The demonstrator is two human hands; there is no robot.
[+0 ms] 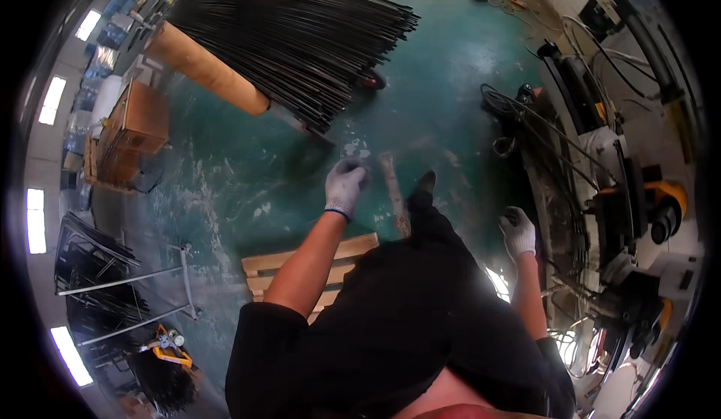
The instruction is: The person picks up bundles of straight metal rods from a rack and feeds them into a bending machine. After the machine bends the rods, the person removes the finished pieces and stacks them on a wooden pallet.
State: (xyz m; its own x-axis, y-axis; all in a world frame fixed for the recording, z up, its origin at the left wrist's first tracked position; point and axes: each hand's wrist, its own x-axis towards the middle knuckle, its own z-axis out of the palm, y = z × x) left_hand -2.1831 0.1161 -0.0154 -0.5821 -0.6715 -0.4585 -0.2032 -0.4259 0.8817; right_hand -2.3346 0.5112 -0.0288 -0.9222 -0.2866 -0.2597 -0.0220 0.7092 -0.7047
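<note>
Both gloved hands, left hand (pixel 345 185) and right hand (pixel 518 233), hang loosely curled, holding nothing; dark rods (pixel 300 32) fan rightward.

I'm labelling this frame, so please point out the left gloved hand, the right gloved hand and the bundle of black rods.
left gloved hand (pixel 345 185): head view, back of the glove.
right gloved hand (pixel 518 233): head view, back of the glove.
bundle of black rods (pixel 300 32): head view, middle of the bundle.
</note>
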